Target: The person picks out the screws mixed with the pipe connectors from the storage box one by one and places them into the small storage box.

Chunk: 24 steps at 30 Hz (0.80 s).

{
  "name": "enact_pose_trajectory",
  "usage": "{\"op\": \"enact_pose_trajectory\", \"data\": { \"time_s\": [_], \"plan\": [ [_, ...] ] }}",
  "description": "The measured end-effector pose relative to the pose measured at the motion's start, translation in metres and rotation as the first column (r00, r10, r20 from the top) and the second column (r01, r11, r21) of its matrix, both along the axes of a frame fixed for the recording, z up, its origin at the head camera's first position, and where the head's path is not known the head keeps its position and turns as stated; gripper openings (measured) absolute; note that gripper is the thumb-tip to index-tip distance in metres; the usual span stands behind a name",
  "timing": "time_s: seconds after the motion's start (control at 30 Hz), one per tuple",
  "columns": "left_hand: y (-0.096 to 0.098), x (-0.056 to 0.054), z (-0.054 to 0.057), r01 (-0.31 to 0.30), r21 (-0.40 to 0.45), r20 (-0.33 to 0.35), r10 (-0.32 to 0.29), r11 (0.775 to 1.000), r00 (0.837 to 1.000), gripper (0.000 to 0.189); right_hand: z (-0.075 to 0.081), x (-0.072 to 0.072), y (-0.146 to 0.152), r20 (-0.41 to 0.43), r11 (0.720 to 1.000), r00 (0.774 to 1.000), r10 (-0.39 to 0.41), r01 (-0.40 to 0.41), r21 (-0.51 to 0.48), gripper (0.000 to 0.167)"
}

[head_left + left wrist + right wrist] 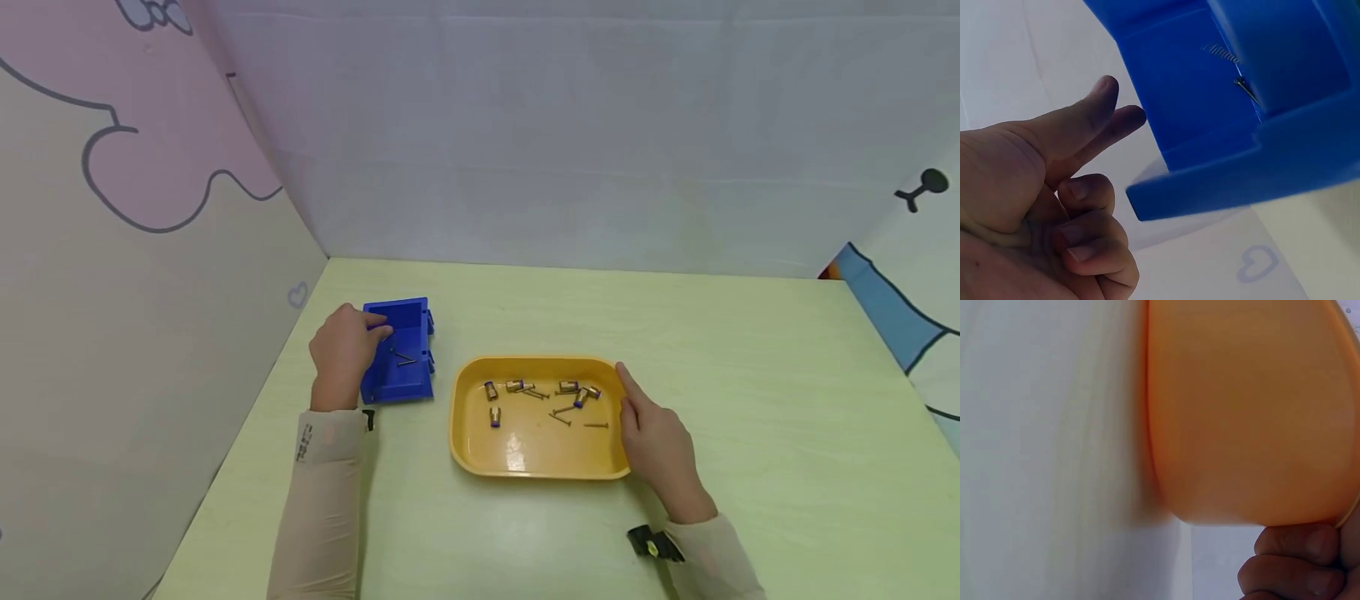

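Note:
My left hand (345, 346) is over the left side of a blue plastic bin (397, 390). Its thumb and index finger stretch out with nothing visible between them, and the other fingers curl toward the palm, as the left wrist view shows. Inside the bin lie a few screws (1247, 89). With my right hand (660, 446) I hold the right end of a yellow tray (517, 457), index finger and thumb at the rim and the other fingers curled against its outside. The tray contains several screws (596, 426) and several brass fittings with blue ends (495, 417).
Both containers sit on a pale yellow-green table (750, 375), the bin left of the tray and slightly farther back. White cloth (562, 142) hangs behind the table, and a printed panel (172, 308) borders its left side.

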State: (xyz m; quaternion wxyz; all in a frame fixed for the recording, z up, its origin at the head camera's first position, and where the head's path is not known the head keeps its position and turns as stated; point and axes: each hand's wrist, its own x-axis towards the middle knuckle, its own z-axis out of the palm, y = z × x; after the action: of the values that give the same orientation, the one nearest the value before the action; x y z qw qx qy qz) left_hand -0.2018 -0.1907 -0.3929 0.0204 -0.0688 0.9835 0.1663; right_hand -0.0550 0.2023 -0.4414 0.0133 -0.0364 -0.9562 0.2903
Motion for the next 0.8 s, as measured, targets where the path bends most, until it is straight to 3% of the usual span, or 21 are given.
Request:
{"op": "enact_pose_trajectory", "data": {
  "time_s": [0.23, 0.43, 0.6, 0.8],
  "plan": [
    [0.015, 0.001, 0.003, 0.036, 0.009, 0.015, -0.036, 0.999, 0.999, 0.045, -0.001, -0.001, -0.001, -0.008, 1.000, 1.000, -0.001, 0.001, 0.000, 0.050],
    [0.035, 0.007, 0.009, 0.144, 0.030, -0.035, -0.143, 0.989, 0.989, 0.050, 0.000, -0.001, 0.000, 0.004, 1.000, 1.000, 0.001, -0.001, -0.002, 0.050],
    [0.057, 0.014, 0.015, 0.266, 0.064, -0.130, -0.256, 0.962, 0.958, 0.050, 0.001, -0.001, 0.000, 0.008, 1.000, 1.000, 0.000, 0.000, -0.002, 0.050],
    [0.085, 0.018, 0.019, 0.385, 0.112, -0.184, -0.362, 0.916, 0.914, 0.052, 0.002, -0.001, -0.001, 0.004, 1.000, 1.000, -0.006, 0.006, -0.003, 0.050]
  ]
}}
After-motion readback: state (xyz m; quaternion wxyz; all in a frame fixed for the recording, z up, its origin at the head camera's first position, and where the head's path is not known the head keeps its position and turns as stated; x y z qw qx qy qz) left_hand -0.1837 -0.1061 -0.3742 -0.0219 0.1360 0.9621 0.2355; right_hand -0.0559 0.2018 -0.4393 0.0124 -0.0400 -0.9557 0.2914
